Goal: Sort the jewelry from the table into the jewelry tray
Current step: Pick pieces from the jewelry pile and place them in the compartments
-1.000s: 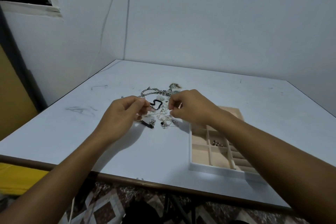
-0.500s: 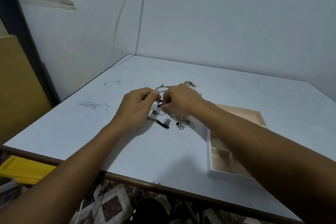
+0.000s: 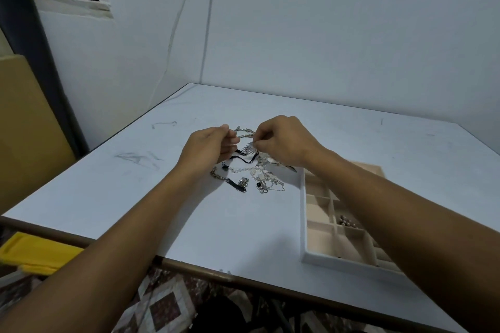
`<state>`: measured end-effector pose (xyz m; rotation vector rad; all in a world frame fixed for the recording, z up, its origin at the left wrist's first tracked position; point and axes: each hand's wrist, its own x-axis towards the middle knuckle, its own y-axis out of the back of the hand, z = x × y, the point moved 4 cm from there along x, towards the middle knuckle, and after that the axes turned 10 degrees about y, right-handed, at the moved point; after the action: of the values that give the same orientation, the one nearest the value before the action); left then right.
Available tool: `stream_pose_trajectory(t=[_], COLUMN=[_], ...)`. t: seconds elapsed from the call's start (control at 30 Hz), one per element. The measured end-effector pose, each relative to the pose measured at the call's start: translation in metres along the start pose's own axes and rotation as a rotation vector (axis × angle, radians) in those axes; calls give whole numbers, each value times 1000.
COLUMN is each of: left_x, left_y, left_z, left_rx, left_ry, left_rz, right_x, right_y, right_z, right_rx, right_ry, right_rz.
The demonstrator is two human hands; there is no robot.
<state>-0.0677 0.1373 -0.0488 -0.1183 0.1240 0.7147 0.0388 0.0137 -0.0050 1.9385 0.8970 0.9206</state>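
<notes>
— What is seen, largest first?

— A white worktop [image 3: 130, 197] is seen, set into a corner of pale walls; a beige jewelry tray [image 3: 338, 262], divided into compartments, is laid on its near right part, partly hidden by the right forearm.

— And the hands?

— The left hand [image 3: 208, 147] and the right hand [image 3: 284, 140] are held close together above the far side of the jewelry pile [image 3: 263, 178]; both are raised a little off the worktop.

— How is each grip described?

— The left grip is closed in a pinch on a silver chain [image 3: 244, 130]; the right grip is pinched on a fan-shaped pendant [image 3: 247, 149], which hangs below its fingertips; whether chain and pendant are one piece cannot be told.

— Where is the rest of the jewelry?

— The pile is spread on the worktop just left of the tray's far end; a black cord [image 3: 244, 159] and a pearl strand [image 3: 243, 169] are made out in it, tangled with silver links; a few small beads [image 3: 345, 220] are lodged in one middle compartment of the tray.
</notes>
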Motion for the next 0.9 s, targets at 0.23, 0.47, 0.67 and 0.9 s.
stream_pose_trajectory(t=[0.23, 0.47, 0.67, 0.9], left_x=[-15, -30, -47, -65], left_y=[-27, -53, -75, -102], left_z=[5, 3, 5, 3], left_rx=[-34, -88, -72, 10], left_ry=[31, 104, 118, 135], left_rz=[-110, -215, -302, -428], right_x=[-24, -49, -73, -111], right_y=[18, 35, 46, 60], right_z=[5, 10, 16, 25], right_rx=[116, 202, 217, 224], right_ry=[18, -8, -49, -114], right_rz=[63, 123, 158, 189])
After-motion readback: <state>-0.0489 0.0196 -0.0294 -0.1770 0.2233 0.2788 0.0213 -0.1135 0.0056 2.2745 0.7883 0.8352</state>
